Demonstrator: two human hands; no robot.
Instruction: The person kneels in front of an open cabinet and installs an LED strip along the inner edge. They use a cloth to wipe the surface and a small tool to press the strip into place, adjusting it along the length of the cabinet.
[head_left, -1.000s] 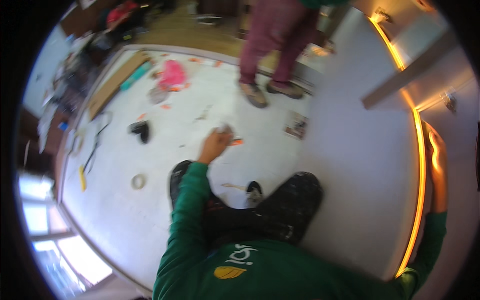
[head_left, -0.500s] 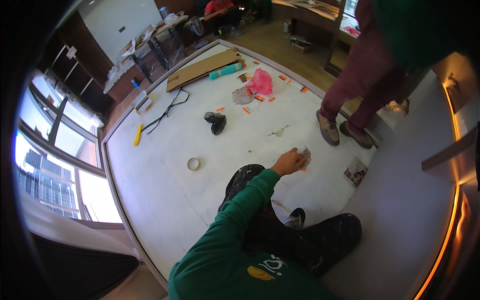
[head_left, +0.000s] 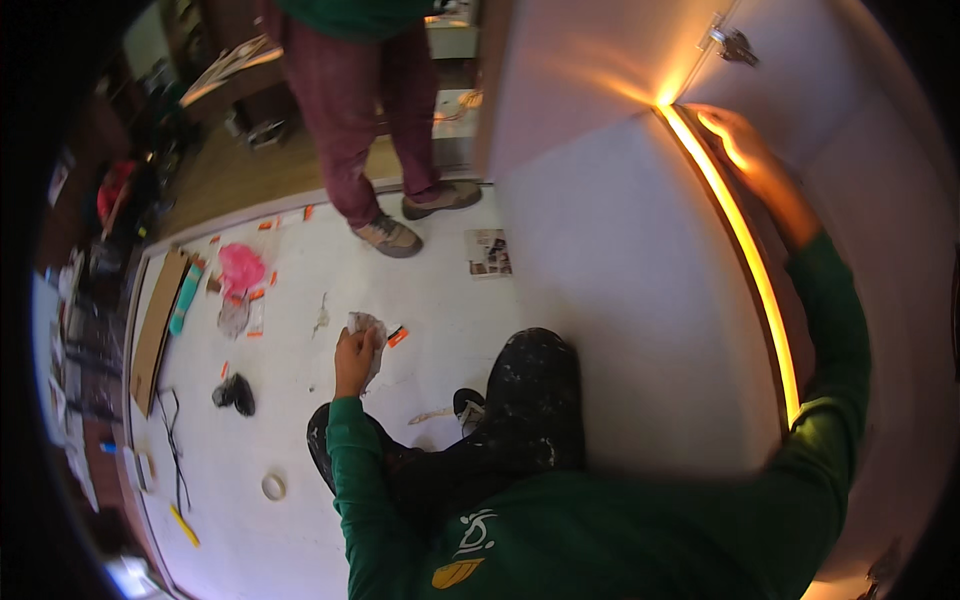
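Observation:
My left hand [head_left: 354, 362] is closed around a crumpled piece of clear plastic [head_left: 372, 328], held low over the white floor panel [head_left: 330, 420] in front of my knees. An orange-and-black label [head_left: 398, 336] shows just beside the plastic. Far up on the right, my right hand [head_left: 745, 155] reaches to the top end of a glowing warm-yellow light strip [head_left: 745, 235], its fingers stretched along the edge there and lit by the glow. Nothing shows in its grip, though the fingertips are partly lost in the glare.
A person in maroon trousers [head_left: 335, 120] stands ahead. On the floor lie a pink plastic bag [head_left: 241, 268], a black crumpled item [head_left: 234, 395], a tape roll [head_left: 273, 487], cardboard [head_left: 160, 330], a teal roll [head_left: 186, 298] and a yellow-handled tool [head_left: 185, 526]. A metal hinge [head_left: 735, 45] sits above my right hand.
My view has swung to the right, bringing the light strip and my right hand into the picture. My left hand still holds the crumpled plastic low over the floor.

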